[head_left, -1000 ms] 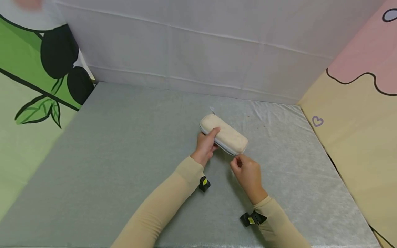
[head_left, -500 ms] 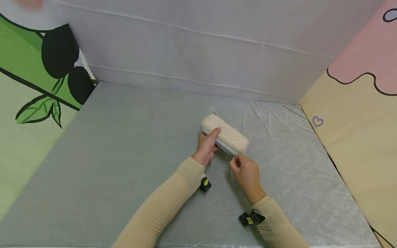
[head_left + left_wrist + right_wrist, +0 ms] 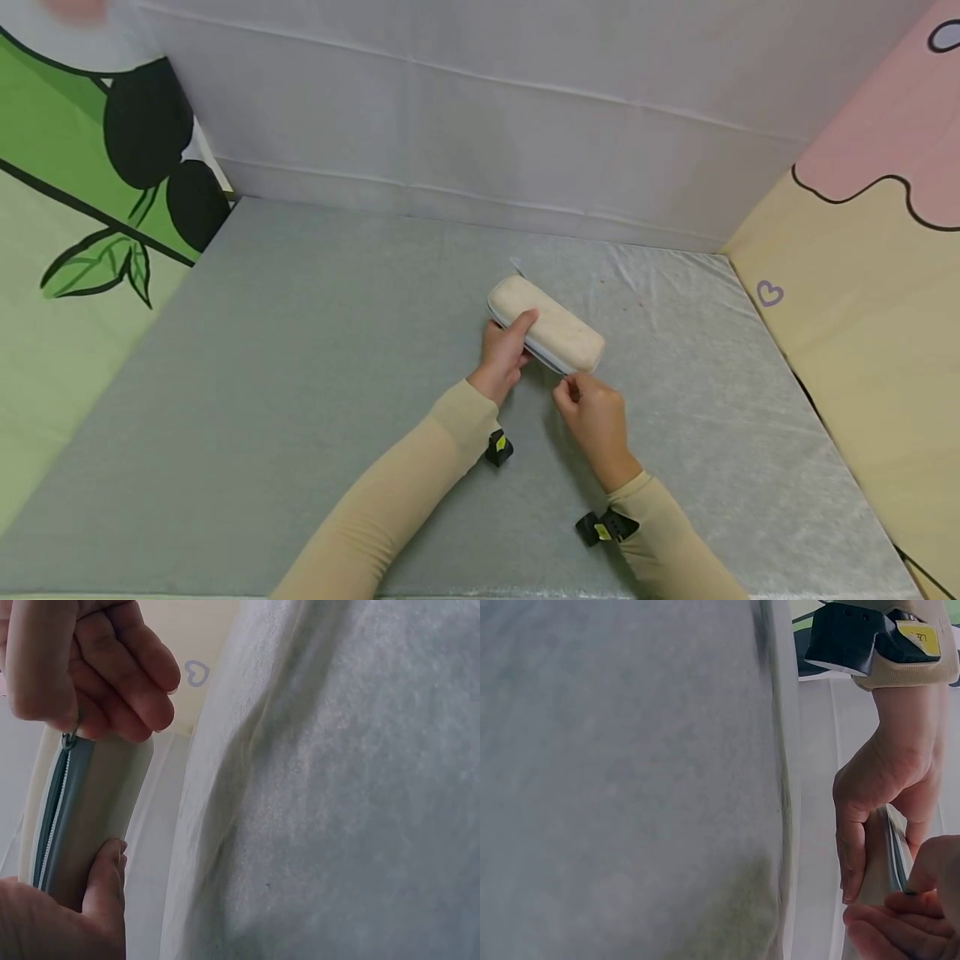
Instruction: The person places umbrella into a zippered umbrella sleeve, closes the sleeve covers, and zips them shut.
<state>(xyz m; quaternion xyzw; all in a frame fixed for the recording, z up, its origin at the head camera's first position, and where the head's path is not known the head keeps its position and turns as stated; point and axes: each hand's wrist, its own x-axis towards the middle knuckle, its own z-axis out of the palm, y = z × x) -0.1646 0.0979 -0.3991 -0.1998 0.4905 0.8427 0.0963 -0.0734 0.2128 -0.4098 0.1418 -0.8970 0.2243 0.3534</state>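
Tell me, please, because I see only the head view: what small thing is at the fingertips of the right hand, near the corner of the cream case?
Observer: In the left wrist view, the right hand holds a small ring-like zipper pull at the end of the cream case.
Operator: Thank you. And what lies behind this pull, along the side?
Observer: A pale line of teeth runs from it toward the left hand.
Operator: Of that hand I see mostly the thumb. Where are its fingers?
Observer: In the right wrist view, the fingers lie along the lower half of the case.
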